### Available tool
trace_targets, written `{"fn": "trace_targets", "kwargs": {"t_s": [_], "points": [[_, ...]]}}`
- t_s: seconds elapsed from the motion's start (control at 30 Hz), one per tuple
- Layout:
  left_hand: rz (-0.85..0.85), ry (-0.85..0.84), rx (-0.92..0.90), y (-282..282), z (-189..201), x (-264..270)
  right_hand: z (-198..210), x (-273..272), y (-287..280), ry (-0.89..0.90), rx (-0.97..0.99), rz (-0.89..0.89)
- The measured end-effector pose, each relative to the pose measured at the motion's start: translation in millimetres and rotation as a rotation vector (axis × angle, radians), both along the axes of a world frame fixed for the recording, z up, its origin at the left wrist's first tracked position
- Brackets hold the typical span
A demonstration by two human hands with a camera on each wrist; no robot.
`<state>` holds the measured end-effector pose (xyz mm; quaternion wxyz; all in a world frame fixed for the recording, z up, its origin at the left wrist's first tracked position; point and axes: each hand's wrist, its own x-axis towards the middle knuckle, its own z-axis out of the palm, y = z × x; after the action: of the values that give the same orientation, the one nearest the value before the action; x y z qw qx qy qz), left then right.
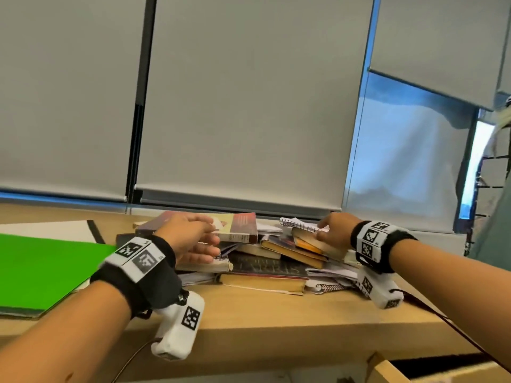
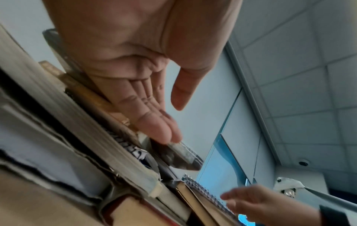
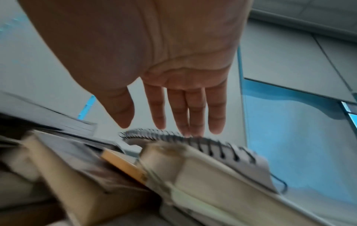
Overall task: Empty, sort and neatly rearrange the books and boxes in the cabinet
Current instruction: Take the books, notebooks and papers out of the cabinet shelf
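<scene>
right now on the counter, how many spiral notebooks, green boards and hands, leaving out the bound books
spiral notebooks: 2, one on top of the pile, one at its near right corner
green board: 1
hands: 2, left hand and right hand
total: 5

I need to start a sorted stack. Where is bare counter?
Bare wood lies along the counter's front edge, before the book pile, and behind the green board. Both hands crowd the pile.
</scene>
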<state>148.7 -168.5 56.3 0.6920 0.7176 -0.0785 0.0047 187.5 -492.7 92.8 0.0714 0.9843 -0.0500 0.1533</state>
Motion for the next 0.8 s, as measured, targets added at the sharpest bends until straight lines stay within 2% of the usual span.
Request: {"fn": "trace_targets", "kwargs": {"t_s": [0.07, 0.23, 0.33, 0.4, 0.47, 0.57, 0.67, 0.8], "points": [[-0.089, 0.006, 0.07, 1.6, -3.2, -15.5, 3.2, -15.8, 15.2, -0.06, 0.029, 0.084], [-0.381, -0.003, 0.242, 10.7, -28.7, -71.6, -8.7, -84.5, 93.3, -0.155, 0.126, 0.449], [-0.544, 0.038, 0.327, 22.8, -78.0, -102.0, -43.0, -139.3, 150.0, -0.086, 0.204, 0.728], [-0.646, 0.104, 0.459, 30.8, -115.9, -112.6, -72.6, -169.1, 172.9, 0.002, 0.165, 0.848], [-0.623, 0.18, 0.602, 49.6, -164.5, -110.6, -115.0, -184.5, 198.4, 0.164, 0.053, 0.899], [-0.357, 0.244, 0.738, 90.2, -245.0, -94.2, -196.2, -170.3, 231.5, 0.445, -0.117, 0.845], [-0.09, 0.34, 0.81, 124.0, -317.0, -78.9, -271.3, -125.4, 242.2, 0.627, -0.062, 0.702], [0.015, 0.417, 0.913, 148.4, -385.0, -62.3, -340.9, -47.1, 239.1, 0.69, 0.007, 0.514]]}}
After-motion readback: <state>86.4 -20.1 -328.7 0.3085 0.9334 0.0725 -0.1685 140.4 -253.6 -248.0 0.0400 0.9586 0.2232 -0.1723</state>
